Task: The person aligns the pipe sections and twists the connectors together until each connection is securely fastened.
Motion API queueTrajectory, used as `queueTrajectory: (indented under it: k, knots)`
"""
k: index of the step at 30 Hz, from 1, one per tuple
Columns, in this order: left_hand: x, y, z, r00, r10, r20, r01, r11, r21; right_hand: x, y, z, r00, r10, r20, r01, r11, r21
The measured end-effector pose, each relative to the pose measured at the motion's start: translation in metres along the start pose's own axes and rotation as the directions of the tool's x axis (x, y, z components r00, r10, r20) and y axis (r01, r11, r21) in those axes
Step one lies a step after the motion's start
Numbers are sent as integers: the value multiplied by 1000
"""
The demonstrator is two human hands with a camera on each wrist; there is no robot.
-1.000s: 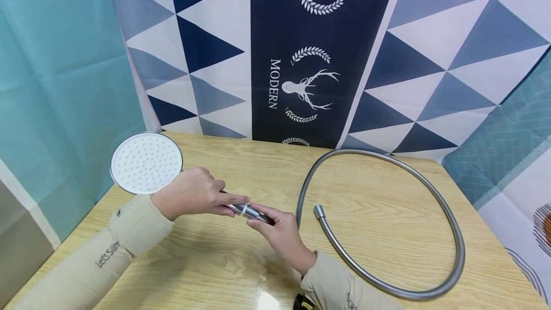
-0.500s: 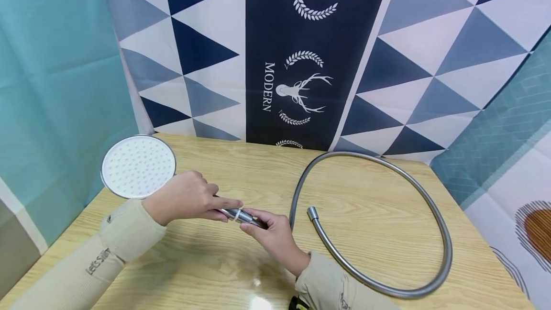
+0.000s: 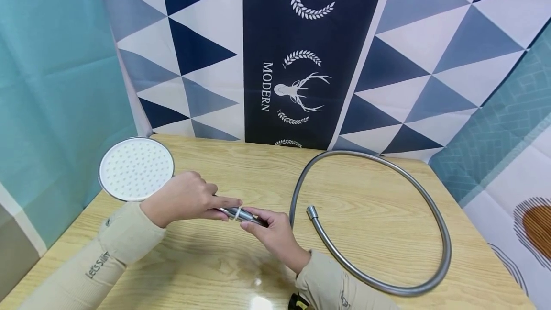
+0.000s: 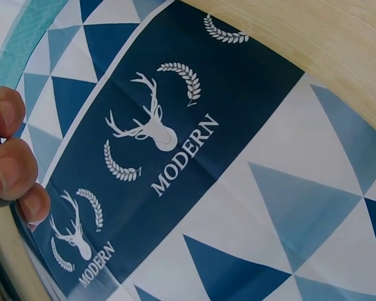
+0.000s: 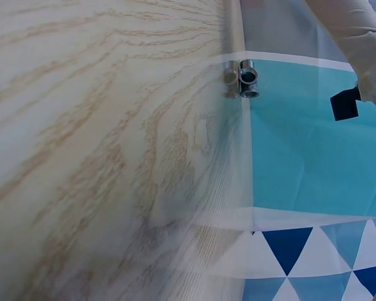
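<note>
A round shower head (image 3: 136, 169) with a white, nozzle-dotted face stands out on the left in the head view. My left hand (image 3: 182, 200) grips its chrome handle (image 4: 3, 251), the fingertips showing at the left edge of the left wrist view. Around the handle's end sits a white ring (image 3: 237, 213). My right hand (image 3: 277, 233) pinches the metal piece (image 3: 246, 215) just beyond that ring with thumb and fingers, the two hands almost meeting. From behind the right hand a grey shower hose (image 3: 445, 243) loops across the table; its other end fitting (image 3: 312, 212) lies loose.
The wooden table (image 3: 206, 271) is backed by a patterned cloth (image 3: 206, 47), with teal cloth (image 3: 56, 85) at the left. A small metal tube fitting (image 5: 248, 78) stands near the table edge in the right wrist view, near the left sleeve (image 5: 357, 37).
The head view has shifted a little, so everything sits slightly further left. Both hands keep the same hold on the shower head's handle and the metal piece.
</note>
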State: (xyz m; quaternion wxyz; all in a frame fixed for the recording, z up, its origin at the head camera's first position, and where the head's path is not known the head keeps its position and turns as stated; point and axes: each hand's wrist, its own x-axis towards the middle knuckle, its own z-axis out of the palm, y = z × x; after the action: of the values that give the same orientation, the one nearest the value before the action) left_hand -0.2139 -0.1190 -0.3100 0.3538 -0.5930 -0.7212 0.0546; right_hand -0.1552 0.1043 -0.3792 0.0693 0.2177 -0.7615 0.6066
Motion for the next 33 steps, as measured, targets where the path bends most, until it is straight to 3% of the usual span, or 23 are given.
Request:
queueTrajectory:
  k: [11, 20, 28, 33]
  knots:
    - [1, -1, 5, 1000, 11, 21, -11, 1000, -2, 0, 0, -3, 1000, 21, 3, -21, 1000, -20]
    - [6, -1, 7, 1000, 20, 22, -20, 1000, 8, -1, 2, -9, 999, 32, 43, -34, 998, 49]
    - [9, -1, 11, 1000, 24, 16, -24, 1000, 19, 6, 4, -16, 979, 177, 100, -191, 969, 157]
    - [9, -1, 15, 999, 39, 9, -39, 999, 30, 5, 4, -18, 968, 214, 134, -237, 953, 191]
